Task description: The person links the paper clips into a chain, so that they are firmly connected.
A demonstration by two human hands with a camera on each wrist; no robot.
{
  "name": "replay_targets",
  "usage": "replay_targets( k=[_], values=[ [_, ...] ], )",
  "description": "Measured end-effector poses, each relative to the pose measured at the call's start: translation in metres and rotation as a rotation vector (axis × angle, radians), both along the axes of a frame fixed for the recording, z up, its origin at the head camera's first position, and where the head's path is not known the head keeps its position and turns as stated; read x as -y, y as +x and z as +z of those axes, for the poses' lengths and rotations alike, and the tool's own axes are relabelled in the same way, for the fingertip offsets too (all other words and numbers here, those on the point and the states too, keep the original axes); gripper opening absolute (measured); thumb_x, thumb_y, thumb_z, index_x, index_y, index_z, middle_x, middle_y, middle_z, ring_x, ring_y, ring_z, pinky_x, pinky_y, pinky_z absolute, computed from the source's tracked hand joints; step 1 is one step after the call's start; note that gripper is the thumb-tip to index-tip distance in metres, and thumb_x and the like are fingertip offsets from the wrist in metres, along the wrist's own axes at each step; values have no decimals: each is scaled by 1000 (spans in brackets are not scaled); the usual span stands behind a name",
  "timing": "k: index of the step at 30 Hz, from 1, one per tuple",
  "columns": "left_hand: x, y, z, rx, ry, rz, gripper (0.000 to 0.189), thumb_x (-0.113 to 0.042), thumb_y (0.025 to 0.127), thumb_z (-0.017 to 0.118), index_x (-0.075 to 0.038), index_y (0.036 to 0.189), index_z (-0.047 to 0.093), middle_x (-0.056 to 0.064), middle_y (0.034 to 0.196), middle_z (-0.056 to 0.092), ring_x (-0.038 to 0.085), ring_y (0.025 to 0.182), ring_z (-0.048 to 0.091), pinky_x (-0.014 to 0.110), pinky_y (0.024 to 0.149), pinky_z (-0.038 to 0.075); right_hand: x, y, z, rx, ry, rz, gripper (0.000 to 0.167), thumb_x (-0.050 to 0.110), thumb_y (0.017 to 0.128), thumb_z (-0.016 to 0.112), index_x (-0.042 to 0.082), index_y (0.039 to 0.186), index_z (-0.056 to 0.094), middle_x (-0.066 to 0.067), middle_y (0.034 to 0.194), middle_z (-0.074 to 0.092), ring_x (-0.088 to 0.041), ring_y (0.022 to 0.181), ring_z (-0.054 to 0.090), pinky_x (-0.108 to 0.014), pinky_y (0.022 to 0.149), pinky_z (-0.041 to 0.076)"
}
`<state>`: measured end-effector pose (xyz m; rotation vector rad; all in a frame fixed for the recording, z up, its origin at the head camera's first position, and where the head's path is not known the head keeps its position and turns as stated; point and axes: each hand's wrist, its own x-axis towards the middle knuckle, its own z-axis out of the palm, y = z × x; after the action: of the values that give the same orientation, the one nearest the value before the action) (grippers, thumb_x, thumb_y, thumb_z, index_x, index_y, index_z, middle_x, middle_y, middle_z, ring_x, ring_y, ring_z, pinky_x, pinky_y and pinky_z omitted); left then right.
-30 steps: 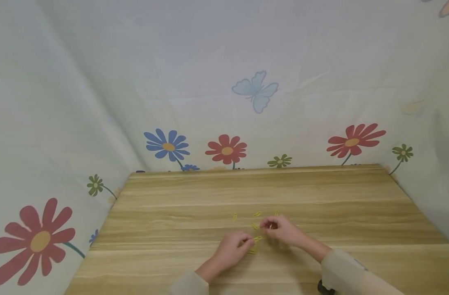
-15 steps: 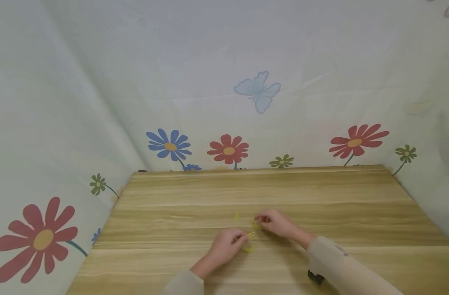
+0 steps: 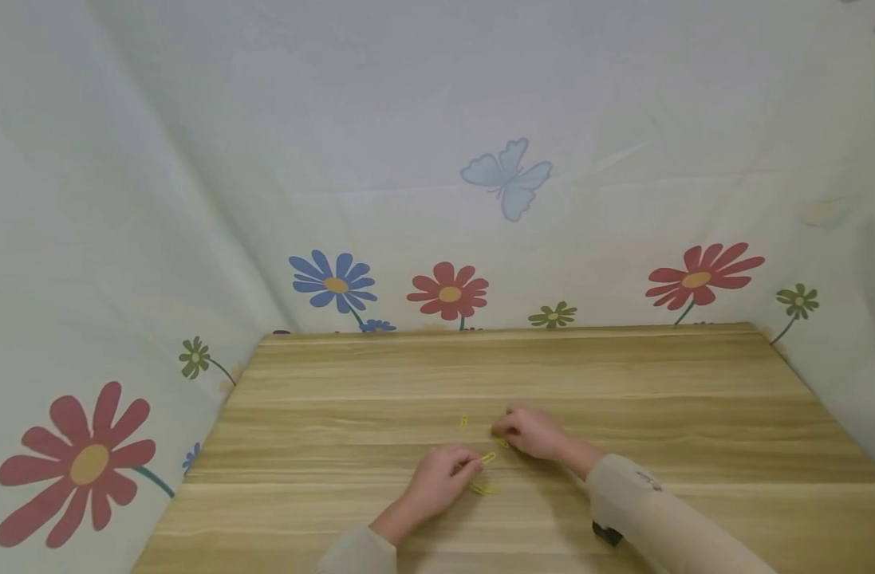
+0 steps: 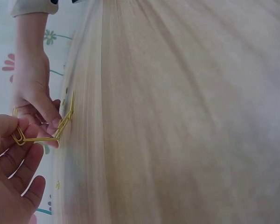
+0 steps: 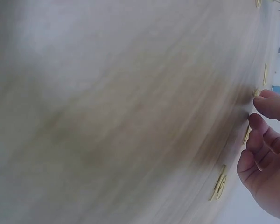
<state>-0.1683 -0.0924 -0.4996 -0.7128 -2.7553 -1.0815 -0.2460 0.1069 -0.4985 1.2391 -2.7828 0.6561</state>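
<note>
Thumb and fingers of my left hand (image 3: pixel 440 478) pinch one end of a chain of linked yellow paper clips (image 4: pixel 39 139). The chain's far end slants down to the wooden table in the left wrist view. My right hand (image 3: pixel 534 434) is low over the tabletop, with thumb and index fingertips on a yellow paper clip (image 5: pixel 256 92) lying there. Farther back in the head view is a single paper clip (image 3: pixel 464 420). Two more clips, a near one (image 5: pixel 219 185) and another beside the curled fingers (image 5: pixel 246 135), show in the right wrist view; the right hand hides them from the head view.
The wood-grain table (image 3: pixel 380 375) has its far edge against a pale curtain (image 3: pixel 380 143) printed with flowers and a butterfly. More curtain hangs along both sides. A black device (image 3: pixel 607 532) sits under the right sleeve.
My right hand has come left and its fingertips have dropped onto a clip. The left hand has shifted slightly left, still holding the chain. The head view has turned a little.
</note>
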Motion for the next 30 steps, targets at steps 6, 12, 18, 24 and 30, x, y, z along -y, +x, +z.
replay_targets(
  k=[6,12,18,24,30],
  values=[
    [0,0,-1,-1,-8,3,18,-25,87,54,-14,82,67,-6,81,65,4,77,58,21,70,46,0,2,3,22,56,-19,17,9,80,62,14,94,69,1,81,59,-6,69,50,-17,58,40],
    [-1,0,-1,1,-17,9,19,-26,87,54,-15,81,67,-6,81,65,5,78,58,22,70,46,-1,4,3,54,33,-37,14,10,79,62,11,92,69,2,79,58,-5,66,47,-17,57,39],
    [-1,0,-2,11,-15,14,20,-28,87,53,-16,82,67,-7,83,65,5,79,58,22,71,46,-1,5,3,100,22,-93,12,9,79,63,9,89,68,3,78,56,-6,67,49,-19,59,41],
    [-1,1,-1,10,1,4,20,-27,87,53,-14,83,68,-6,83,65,4,79,58,21,70,47,-1,7,2,101,7,-142,7,9,78,64,8,84,67,2,80,58,-10,71,54,-24,62,44],
    [-2,2,1,17,4,3,19,-26,87,54,-13,82,67,-6,81,65,3,77,58,20,68,46,-2,7,0,88,-1,-170,2,9,77,65,9,78,63,3,77,56,-8,69,51,-23,60,42]
  ],
)
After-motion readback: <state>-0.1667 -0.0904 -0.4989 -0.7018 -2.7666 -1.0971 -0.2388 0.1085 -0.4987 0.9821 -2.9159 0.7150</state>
